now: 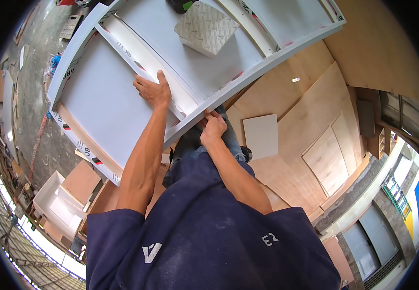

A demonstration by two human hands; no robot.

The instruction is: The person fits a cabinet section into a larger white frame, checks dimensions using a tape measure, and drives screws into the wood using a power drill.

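Observation:
A large white shallow cabinet frame with raised edges and dividers lies across my front. Protective film with printed lettering covers parts of it. Inside, my left hand grips a long white divider, thumb on one side and fingers over the other. At the frame's near edge, my right hand is closed in a pinch, fingertips against the outer side of the rim. Whatever it holds there is too small or hidden to make out. A pale patterned block rests in the middle compartment, beside a dark tool partly cut off.
Plywood sheets lie to the right, with a small white square board on them. A white open box stands at lower left. A red-and-white rope runs along the grey floor.

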